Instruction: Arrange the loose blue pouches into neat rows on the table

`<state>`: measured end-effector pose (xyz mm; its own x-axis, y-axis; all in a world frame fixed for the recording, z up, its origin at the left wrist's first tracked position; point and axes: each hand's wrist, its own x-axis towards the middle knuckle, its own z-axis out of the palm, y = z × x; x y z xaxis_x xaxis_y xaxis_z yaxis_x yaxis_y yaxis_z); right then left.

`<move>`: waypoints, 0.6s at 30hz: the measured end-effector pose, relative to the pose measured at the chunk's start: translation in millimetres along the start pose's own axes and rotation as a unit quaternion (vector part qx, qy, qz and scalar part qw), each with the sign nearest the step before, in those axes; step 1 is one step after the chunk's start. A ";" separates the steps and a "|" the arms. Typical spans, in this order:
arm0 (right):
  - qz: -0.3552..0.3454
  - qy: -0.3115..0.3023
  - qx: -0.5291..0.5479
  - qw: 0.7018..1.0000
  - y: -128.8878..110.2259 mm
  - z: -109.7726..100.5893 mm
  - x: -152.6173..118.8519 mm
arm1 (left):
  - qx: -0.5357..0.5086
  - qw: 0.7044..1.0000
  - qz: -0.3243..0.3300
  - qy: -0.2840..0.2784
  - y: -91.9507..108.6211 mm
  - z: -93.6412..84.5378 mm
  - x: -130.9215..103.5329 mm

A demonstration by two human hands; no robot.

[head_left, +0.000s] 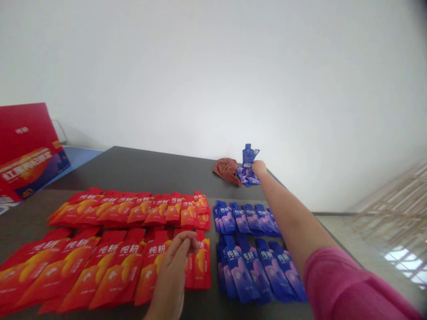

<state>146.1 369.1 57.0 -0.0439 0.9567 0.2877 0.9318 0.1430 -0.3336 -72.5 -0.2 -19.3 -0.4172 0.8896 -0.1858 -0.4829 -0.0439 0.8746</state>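
Observation:
My right hand [259,168] reaches to the far right of the table and grips a blue pouch [247,155], held upright with its back label showing. A corner of another blue pouch or a folded edge sticks out beside it. Just below lie several more blue pouches [247,178] in a loose pile. My left hand [176,266] hovers in front of the near row of red pouches [115,262], its fingers curled together with nothing visible in them.
A brown cloth [227,170] lies beside the loose pile. Two rows of blue pouches [243,266] stand right of two rows of red pouches [126,209] on the dark table [160,166]. A red box [28,146] stands at the left; a white wall rises behind.

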 end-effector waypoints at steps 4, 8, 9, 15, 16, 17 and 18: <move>0.025 -0.016 0.131 0.991 -23.3 -11.4 -10.9 | 0.009 1.000 0.014 -0.013 -2.1 -1.7 4.8; 0.005 -0.060 0.281 0.958 -48.5 -14.7 -48.7 | -0.004 1.000 0.013 -0.026 0.4 -0.7 7.7; -0.001 -0.079 0.315 0.946 -52.9 -15.4 -64.6 | -0.008 1.000 0.013 -0.026 2.2 0.1 7.7; -0.001 -0.241 0.447 0.861 -61.4 -25.3 -198.3 | 0.001 0.999 0.007 -0.036 23.7 8.0 1.5; 0.024 -0.293 0.484 0.824 -61.8 -27.8 -220.6 | 0.011 0.999 -0.002 -0.050 27.6 9.7 -0.1; 0.044 -0.333 0.508 0.793 -62.5 -30.4 -240.8 | 0.019 0.997 -0.013 -0.076 30.6 11.4 -1.5; 0.060 -0.366 0.525 0.766 -63.6 -33.0 -258.7 | 0.025 0.993 -0.028 -0.113 32.6 13.0 -2.7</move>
<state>110.1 104.1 33.4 -0.5290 0.8101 -0.2529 0.1573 -0.1992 -0.9672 -77.0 1.9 15.5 -0.2044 0.9698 -0.1332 -0.4589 0.0253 0.8881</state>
